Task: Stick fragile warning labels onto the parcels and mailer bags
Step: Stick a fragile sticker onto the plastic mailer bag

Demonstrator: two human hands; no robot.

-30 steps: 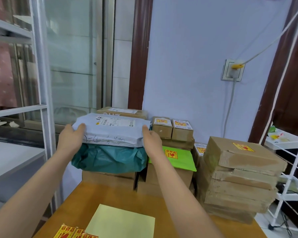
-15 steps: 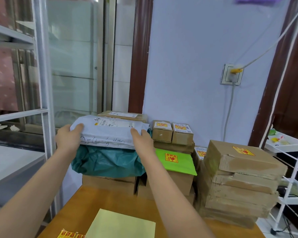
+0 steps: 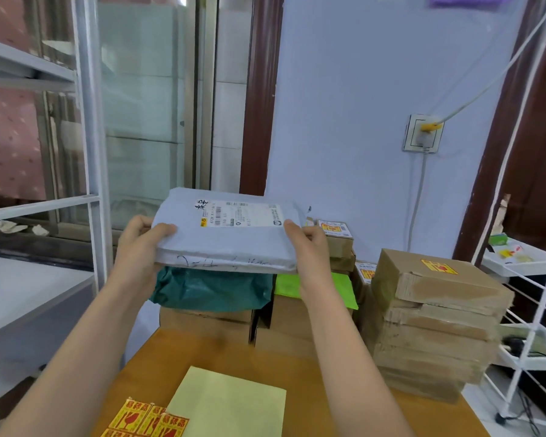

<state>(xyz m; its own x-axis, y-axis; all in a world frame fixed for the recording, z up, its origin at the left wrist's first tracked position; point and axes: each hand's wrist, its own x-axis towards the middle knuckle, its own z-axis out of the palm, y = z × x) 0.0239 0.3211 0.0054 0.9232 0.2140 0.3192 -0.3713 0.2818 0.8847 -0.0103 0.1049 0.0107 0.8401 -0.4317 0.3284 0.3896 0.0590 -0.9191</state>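
Both hands, left hand point(image 3: 139, 244) and right hand point(image 3: 309, 247), now grip the grey mailer bag point(image 3: 227, 234) by its ends, lifted clear off the green bag point(image 3: 212, 287), probably heading tableward for its fragile label.

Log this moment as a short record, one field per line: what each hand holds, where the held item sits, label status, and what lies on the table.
left hand: left hand grips the left end of the grey mailer bag
right hand: right hand grips its right end
bag position: held over the dark green bag; contact cannot be told
label status: only a white shipping label shows on the grey bag; the cardboard box on the right stack carries a fragile sticker
table: fragile sticker sheet and a pale yellow sheet on the wooden table
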